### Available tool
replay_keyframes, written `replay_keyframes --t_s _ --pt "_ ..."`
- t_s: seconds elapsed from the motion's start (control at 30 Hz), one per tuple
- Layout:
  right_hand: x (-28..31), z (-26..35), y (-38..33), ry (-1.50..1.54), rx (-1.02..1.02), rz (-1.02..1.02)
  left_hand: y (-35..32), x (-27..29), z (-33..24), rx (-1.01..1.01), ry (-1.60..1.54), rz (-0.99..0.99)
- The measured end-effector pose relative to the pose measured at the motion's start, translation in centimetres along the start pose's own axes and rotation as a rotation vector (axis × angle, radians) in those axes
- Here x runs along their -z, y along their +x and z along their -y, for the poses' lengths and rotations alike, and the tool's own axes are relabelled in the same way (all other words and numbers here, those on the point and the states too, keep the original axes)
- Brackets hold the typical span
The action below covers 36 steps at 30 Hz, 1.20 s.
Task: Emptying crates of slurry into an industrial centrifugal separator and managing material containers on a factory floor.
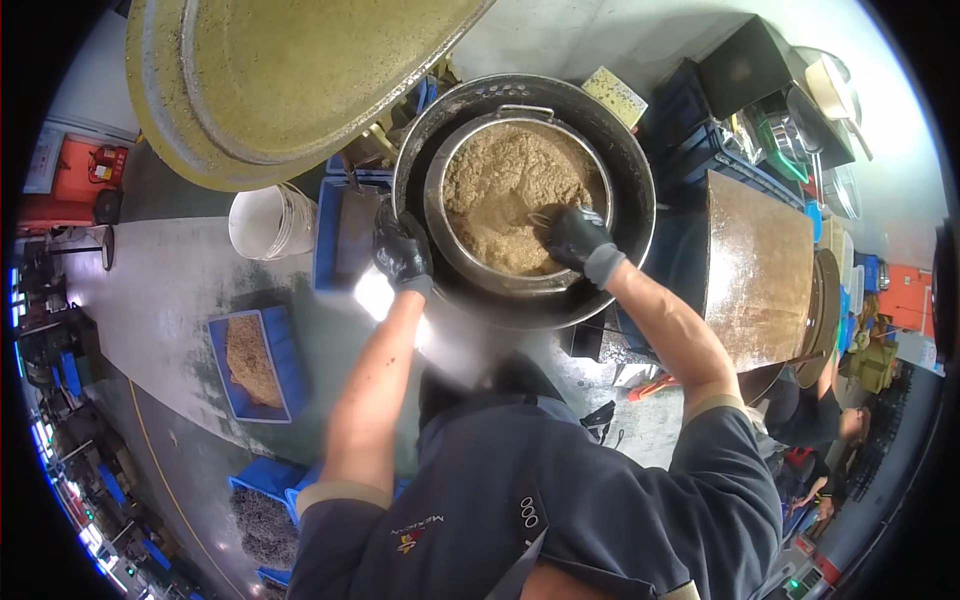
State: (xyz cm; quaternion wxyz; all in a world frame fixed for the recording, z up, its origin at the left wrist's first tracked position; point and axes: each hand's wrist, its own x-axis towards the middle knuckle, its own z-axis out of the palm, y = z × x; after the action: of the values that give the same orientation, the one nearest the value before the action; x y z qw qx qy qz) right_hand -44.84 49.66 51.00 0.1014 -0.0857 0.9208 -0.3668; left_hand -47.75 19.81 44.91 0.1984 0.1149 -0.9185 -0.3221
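A metal pot (435, 200) with a top handle sits inside a larger dark round metal tub (640, 175). Wet-looking, brown grainy material (510, 170) fills much of the pot. My left hand (401, 250), in a black glove, is closed on the left rim of the tub. Inside the pot, my right hand (578, 238), also black-gloved, lies at the right side of the grainy material. Its fingers are curled, and a small thin loop shows at their tips; what they hold is too unclear to name.
A big yellowish round lid (300, 80) looms at upper left. Left of the tub stand a white bucket (268, 222) and a blue crate (285, 350) holding brown material. A brown-topped table (760, 270) is at right, with stacked blue crates (690, 120) behind. Other people (810, 415) are at far right.
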Motion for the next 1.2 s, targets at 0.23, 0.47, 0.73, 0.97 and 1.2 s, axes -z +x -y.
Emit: replay_keyframes --t_s 0.23,0.47,0.73,0.97,1.2 --pt "-0.7 -0.2 0.4 0.227 -0.105 0.035 0.3 -0.1 -0.2 -0.041 0.002 -0.016" --pt "-1.4 5.3 4.2 -0.428 -0.136 0.234 -0.2 0.8 -0.8 0.001 -0.052 0.059" --pt "0.8 -10.5 11.6 -0.626 -0.342 0.153 0.5 0.6 -3.9 0.051 0.088 0.225" --pt "8.9 -1.1 8.6 0.001 -0.417 -0.054 -0.2 1.1 -0.5 -0.016 -0.014 -0.047" --pt "4.6 -10.7 7.2 -0.471 -0.234 -0.080 0.7 -0.4 -2.4 -0.056 -0.013 0.014"
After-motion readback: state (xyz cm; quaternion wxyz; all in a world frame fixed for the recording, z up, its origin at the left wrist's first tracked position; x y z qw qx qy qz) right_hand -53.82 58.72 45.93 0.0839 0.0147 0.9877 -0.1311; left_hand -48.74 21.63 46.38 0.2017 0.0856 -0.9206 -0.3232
